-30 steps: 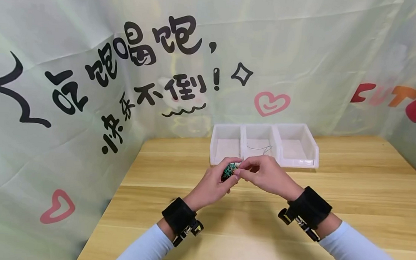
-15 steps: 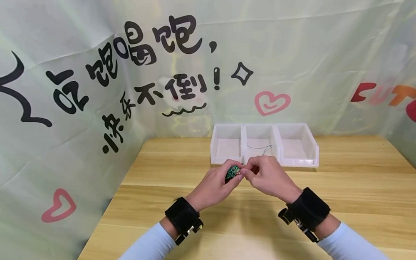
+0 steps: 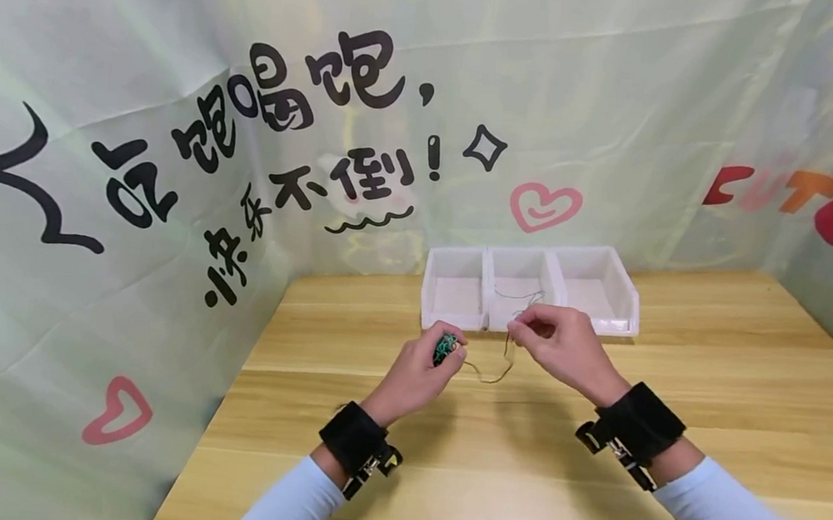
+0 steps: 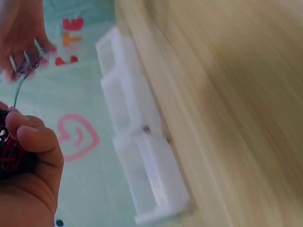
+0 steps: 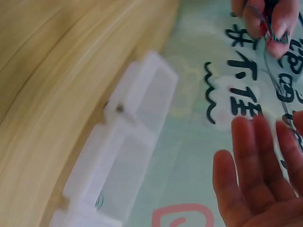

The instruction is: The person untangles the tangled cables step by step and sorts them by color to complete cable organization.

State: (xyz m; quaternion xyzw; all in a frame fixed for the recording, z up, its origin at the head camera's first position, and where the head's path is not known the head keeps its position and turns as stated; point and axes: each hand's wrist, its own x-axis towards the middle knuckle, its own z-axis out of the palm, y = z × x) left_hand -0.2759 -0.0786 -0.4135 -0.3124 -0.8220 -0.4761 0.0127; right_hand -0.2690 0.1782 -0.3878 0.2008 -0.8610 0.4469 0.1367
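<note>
In the head view my left hand point(image 3: 408, 381) grips a small tangled bundle of thin wires point(image 3: 445, 349), green on the side seen there. Red and black strands of the same wire bundle point(image 4: 9, 153) show between the fingers in the left wrist view. From the bundle a single thin wire point(image 3: 489, 381) sags in a loop and rises to my right hand point(image 3: 566, 350), whose thumb and forefinger pinch it. The other fingers of the right hand point(image 5: 258, 175) are fairly straight in the right wrist view. Part of the bundle is hidden by the left hand.
Behind the hands stands a row of three white bins point(image 3: 594, 325) at the back of the wooden table point(image 3: 745, 367). A thin loose wire point(image 3: 514, 295) lies in the middle bin. A printed cloth point(image 3: 639, 139) hangs around the table's back and sides.
My right hand has moved to the right and slightly up, drawing a length of wire out from the bundle. The left hand has shifted a little left with the bundle.
</note>
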